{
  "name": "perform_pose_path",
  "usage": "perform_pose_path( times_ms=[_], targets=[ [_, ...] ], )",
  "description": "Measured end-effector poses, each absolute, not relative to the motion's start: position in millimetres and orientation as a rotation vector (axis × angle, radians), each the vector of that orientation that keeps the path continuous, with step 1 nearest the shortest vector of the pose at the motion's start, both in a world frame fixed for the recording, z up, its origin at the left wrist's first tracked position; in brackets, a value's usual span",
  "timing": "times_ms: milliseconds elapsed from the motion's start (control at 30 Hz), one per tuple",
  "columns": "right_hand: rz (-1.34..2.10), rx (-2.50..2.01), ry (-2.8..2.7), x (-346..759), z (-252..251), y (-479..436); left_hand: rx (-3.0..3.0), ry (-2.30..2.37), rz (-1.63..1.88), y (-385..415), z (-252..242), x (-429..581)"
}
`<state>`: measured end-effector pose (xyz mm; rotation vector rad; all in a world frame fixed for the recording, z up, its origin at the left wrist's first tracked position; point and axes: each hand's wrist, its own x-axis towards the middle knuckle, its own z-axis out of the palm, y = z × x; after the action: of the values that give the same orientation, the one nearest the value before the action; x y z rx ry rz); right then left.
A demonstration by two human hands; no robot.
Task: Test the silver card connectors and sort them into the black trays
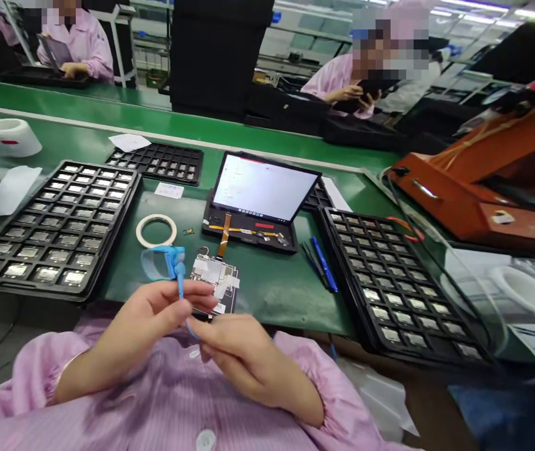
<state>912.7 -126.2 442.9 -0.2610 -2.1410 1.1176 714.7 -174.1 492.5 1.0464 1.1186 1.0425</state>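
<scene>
A blue anti-static wrist strap (173,255) with a looped band is held up just above the table's front edge. My left hand (155,310) is closed on its blue cord, thumb against the fingers. Lower down, my right hand (244,351) pinches the same cord close to my chest. Just beyond my fingers lies a circuit board (214,275), partly hidden by them. An orange ribbon cable (224,236) links this board to an open screen unit (267,188), whose display is lit. A roll of tape (156,231) lies behind the strap.
Black trays of small metal-covered modules stand left (56,228) and right (399,282), with another tray (164,161) behind. Tweezers (313,263) and a blue pen-like tool (324,264) lie near the right tray. An orange machine (483,188) fills the far right. Two people work across the bench.
</scene>
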Motion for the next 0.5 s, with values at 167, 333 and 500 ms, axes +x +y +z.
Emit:
perform_pose_path(
  times_ms=[167, 333, 500],
  targets=[
    [0.842, -0.509, -1.927, 918.6, 448.2, -130.8, 1.097, 0.985, 1.148, -170.1, 480.3, 730.8],
    [0.81, -0.614, -1.668, 929.4, 476.9, -137.3, 1.388, 1.009, 0.783, -178.5, 488.7, 745.2],
    [1.254, -0.5, -1.814, 929.9, 490.0, -144.7, 1.824, 1.16, 0.774, -188.5, 482.3, 752.3]
  ],
)
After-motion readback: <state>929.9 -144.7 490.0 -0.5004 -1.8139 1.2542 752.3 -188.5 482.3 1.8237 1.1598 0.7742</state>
